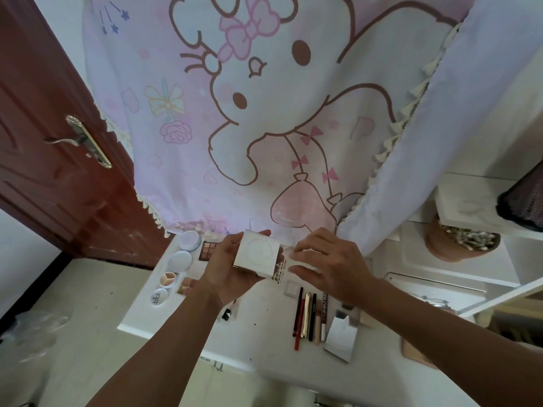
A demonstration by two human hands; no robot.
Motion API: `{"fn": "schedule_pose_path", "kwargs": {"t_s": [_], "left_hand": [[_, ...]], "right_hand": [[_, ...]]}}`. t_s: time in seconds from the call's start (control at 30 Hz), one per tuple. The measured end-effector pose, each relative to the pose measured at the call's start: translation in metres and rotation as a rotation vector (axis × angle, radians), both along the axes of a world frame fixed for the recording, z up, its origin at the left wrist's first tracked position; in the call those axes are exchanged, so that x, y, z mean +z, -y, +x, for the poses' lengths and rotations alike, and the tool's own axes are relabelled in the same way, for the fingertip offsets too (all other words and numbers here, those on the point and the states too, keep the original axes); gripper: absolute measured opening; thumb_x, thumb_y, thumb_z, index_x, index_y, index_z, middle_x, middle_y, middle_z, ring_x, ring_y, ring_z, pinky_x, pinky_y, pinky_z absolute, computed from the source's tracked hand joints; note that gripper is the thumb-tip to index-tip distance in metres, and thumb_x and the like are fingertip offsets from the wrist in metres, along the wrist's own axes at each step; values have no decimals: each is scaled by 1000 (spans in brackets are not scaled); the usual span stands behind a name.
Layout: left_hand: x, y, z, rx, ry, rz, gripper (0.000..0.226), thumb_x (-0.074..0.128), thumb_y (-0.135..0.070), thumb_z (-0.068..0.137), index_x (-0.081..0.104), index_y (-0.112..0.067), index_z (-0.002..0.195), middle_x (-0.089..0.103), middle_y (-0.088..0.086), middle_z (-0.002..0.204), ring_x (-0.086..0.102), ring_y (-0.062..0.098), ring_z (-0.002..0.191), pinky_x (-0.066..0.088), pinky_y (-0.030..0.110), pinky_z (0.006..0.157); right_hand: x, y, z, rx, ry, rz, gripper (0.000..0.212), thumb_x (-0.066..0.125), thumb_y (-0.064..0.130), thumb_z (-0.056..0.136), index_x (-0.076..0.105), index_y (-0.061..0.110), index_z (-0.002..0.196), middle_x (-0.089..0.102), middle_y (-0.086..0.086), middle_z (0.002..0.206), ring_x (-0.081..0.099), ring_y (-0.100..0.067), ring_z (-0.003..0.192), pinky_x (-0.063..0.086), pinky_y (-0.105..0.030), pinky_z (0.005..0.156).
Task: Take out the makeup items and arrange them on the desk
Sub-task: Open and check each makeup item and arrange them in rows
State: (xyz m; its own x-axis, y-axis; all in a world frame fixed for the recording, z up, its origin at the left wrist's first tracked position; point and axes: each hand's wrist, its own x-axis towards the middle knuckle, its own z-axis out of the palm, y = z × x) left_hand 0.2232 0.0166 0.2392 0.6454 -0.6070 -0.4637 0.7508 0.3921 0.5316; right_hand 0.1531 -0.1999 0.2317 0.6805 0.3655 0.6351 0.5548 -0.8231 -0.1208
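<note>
1. Held at mid-frame above the white bench (264, 342): a white square cardboard box (258, 254), its broad face with a faint embossed circle turned toward the camera.
2. Left hand (226, 271) reaching in from the lower left, grip clamped round the box's left side, one fingertip showing over the top edge.
3. Right hand (329, 259) coming from the lower right, grip pinched together at the box's right-hand end on something pale. Flap or insert: too blurred to tell.
4. Deciding relation: the worked end of the box points toward frame right, straight at the right hand. Probable draw-out axis therefore left to right, with the left hand as anchor.
5. Already laid out below: round pale-blue compacts (179, 261) at left of the box, a brown eyeshadow palette (210, 249) just beside them, and a row of slim pencils and tubes (308, 315) lying parallel at lower right.
6. Likely landing spot, as a judgement only: bare bench between the compacts and the pencil row.
</note>
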Motion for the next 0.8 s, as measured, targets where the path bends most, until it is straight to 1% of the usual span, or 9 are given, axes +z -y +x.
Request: {"fn": "schedule_pose_path", "kwargs": {"t_s": [0.13,0.2,0.27,0.4,0.5,0.57,0.63,0.73,0.8], "left_hand": [[-5,10,-2,73,1,150,44,40,-31,100,56,0,128,62,24,123,66,37,98,53,44,85],[-10,15,0,140,33,254,41,41,-24,102,54,4,129,64,23,120,66,32,97,52,42,84],[-14,19,0,183,64,328,35,42,-17,102,57,6,124,67,22,115,69,30,92,52,42,84],[-14,26,-3,193,44,321,30,44,-14,101,60,3,119,70,21,108,70,33,94,50,48,93],[-15,29,-4,186,45,303,29,45,-15,101,60,-3,122,69,21,110,66,37,101,44,53,100],[-15,31,-5,160,53,276,29,45,-16,101,60,-7,124,68,21,114,63,38,105,39,55,104],[-13,32,-7,126,67,257,28,47,-17,100,62,-7,121,67,22,115,63,38,102,40,55,103],[-8,26,-7,10,133,157,31,57,-17,91,63,-3,118,65,21,115,63,32,99,47,47,94],[-7,17,-4,-102,236,125,44,68,-12,81,60,-3,124,64,19,111,64,26,95,54,40,88]], "right_hand": [[-6,-1,-6,8,-28,-17,22,72,36,87,75,17,99,70,3,95,59,-12,88,51,-26,57],[-7,-1,-8,-6,-32,-32,24,72,37,86,74,17,98,70,2,96,59,-13,88,51,-27,54],[-9,-1,-9,-23,-40,-50,27,69,41,86,74,17,99,71,2,100,59,-13,90,51,-27,52],[-16,1,-9,-81,-111,-70,40,61,53,87,72,20,107,69,-1,114,59,-16,100,54,-30,53],[-19,1,-10,-173,-220,-30,53,58,64,82,70,24,113,64,-3,126,59,-19,110,58,-32,65],[-20,1,-10,-207,-332,32,58,56,69,78,68,24,114,62,-3,131,59,-19,113,58,-36,75],[-18,2,-10,-194,-439,136,58,59,68,76,69,24,113,61,0,131,60,-14,110,57,-33,81],[-9,5,-10,-165,-581,376,47,75,56,74,70,27,111,58,11,126,58,2,89,51,-13,74],[-2,8,-9,-146,-640,509,40,83,42,73,70,29,109,56,17,121,59,4,90,53,-15,74]]}}
